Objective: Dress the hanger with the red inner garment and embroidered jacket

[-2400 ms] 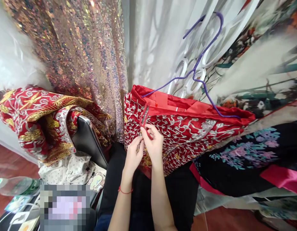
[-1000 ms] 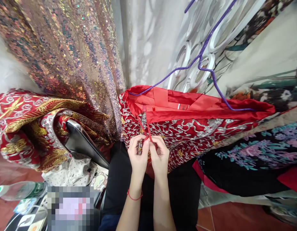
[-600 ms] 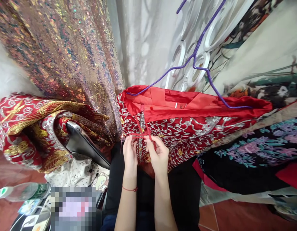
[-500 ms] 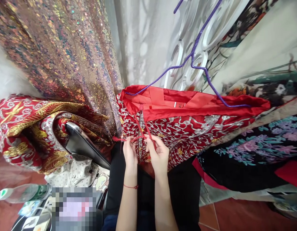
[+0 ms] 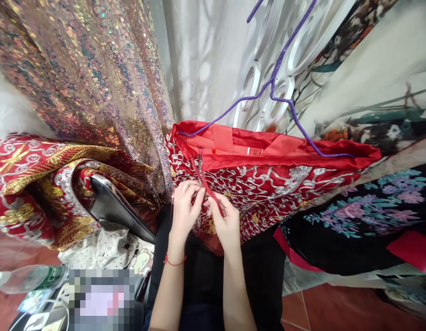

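Both my hands pinching thin red ribbon ties on an embroidered red garment.

Near me, my left hand (image 5: 183, 209), red string on its wrist, and my right hand (image 5: 224, 220) each grip the thin red ribbon ties (image 5: 204, 181) between fingertips, hands almost touching. Ties run up from the hands to the red silver-embroidered garment (image 5: 268, 188), hung on a purple wire hanger (image 5: 285, 99) above. Left of the hands: black chair back (image 5: 116, 209); beyond, sequinned iridescent fabric (image 5: 95, 78).

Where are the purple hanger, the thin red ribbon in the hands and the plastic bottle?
purple hanger (image 5: 304, 135), head view, on its right sloping arm.
thin red ribbon (image 5: 208, 189), head view, on the strand just above the fingers.
plastic bottle (image 5: 30, 277), head view, on its clear body.
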A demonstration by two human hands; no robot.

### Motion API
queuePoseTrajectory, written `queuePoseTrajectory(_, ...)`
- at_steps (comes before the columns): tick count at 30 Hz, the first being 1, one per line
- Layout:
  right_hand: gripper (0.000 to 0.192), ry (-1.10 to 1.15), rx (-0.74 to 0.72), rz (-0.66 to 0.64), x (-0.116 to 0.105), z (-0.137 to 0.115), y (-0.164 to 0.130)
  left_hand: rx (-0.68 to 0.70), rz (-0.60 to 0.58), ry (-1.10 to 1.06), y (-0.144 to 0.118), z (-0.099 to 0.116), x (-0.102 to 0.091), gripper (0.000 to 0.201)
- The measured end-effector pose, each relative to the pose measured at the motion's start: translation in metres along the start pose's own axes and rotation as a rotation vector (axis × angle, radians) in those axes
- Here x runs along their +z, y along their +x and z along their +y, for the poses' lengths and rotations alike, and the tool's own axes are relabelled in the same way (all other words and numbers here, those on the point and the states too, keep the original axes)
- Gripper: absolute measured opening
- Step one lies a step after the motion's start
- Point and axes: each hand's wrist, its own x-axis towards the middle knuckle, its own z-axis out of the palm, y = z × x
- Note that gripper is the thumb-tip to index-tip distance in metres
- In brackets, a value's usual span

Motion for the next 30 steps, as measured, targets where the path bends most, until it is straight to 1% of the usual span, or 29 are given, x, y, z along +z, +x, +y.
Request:
queuePoseTrajectory(1, 0.025, -0.064, -0.02, -0.015, -0.002, -0.003, 0.004, 0.015, -0.053, -0.016, 0.007, -0.002, -0.003, 0.019)
queuePoseTrajectory(2, 0.025, -0.124, -0.042, -0.035, -0.005, -0.008, 0.009, 0.026, -0.077, -0.037, 0.013, -0.004, -0.007, 0.019)
queuePoseTrajectory(3, 0.025, -0.17, -0.066, -0.054, -0.009, -0.013, 0.015, 0.031, -0.064, -0.054, 0.02, -0.007, -0.011, 0.019)
queuePoseTrajectory(4, 0.025, -0.195, -0.09, -0.054, -0.013, -0.02, 0.022, 0.03, -0.008, -0.059, 0.027, -0.011, -0.015, 0.018)
queuePoseTrajectory(5, 0.025, -0.201, -0.115, -0.022, -0.019, -0.026, 0.029, 0.016, 0.084, -0.048, 0.034, -0.015, -0.02, 0.018)
queuePoseTrajectory(8, 0.03, -0.15, -0.183, 0.223, -0.036, -0.042, 0.049, -0.081, 0.437, 0.056, 0.054, -0.025, -0.036, 0.022)
queuePoseTrajectory(9, 0.031, -0.131, -0.194, 0.272, -0.04, -0.044, 0.054, -0.11, 0.523, 0.094, 0.06, -0.026, -0.04, 0.023)
queuePoseTrajectory(10, 0.031, -0.119, -0.196, 0.266, -0.043, -0.045, 0.058, -0.128, 0.567, 0.116, 0.064, -0.026, -0.043, 0.023)
queuePoseTrajectory(11, 0.028, -0.111, -0.191, 0.213, -0.043, -0.045, 0.061, -0.127, 0.566, 0.117, 0.068, -0.025, -0.044, 0.022)
queuePoseTrajectory(12, 0.025, -0.104, -0.186, 0.135, -0.041, -0.044, 0.064, -0.108, 0.524, 0.1, 0.07, -0.022, -0.044, 0.021)
queuePoseTrajectory(14, 0.021, -0.096, -0.2, 0.003, -0.031, -0.041, 0.07, -0.041, 0.371, 0.048, 0.072, -0.014, -0.04, 0.02)
queuePoseTrajectory(16, 0.018, -0.093, -0.246, -0.051, -0.018, -0.042, 0.076, 0.033, 0.208, 0.019, 0.074, -0.005, -0.033, 0.021)
queuePoseTrajectory(18, 0.016, -0.078, -0.292, -0.079, -0.008, -0.049, 0.085, 0.09, 0.114, 0.001, 0.079, 0.005, -0.028, 0.021)
queuePoseTrajectory(20, 0.015, -0.056, -0.328, -0.093, -0.004, -0.059, 0.095, 0.124, 0.094, -0.027, 0.086, 0.013, -0.025, 0.022)
queuePoseTrajectory(24, 0.016, -0.079, -0.386, -0.089, -0.007, -0.077, 0.107, 0.155, 0.105, -0.05, 0.101, 0.021, -0.024, 0.027)
queuePoseTrajectory(26, 0.015, -0.098, -0.379, -0.097, -0.008, -0.081, 0.108, 0.153, 0.123, -0.047, 0.104, 0.022, -0.024, 0.028)
queuePoseTrajectory(30, 0.014, -0.155, -0.363, -0.097, -0.006, -0.081, 0.104, 0.172, 0.132, -0.024, 0.1, 0.021, -0.026, 0.025)
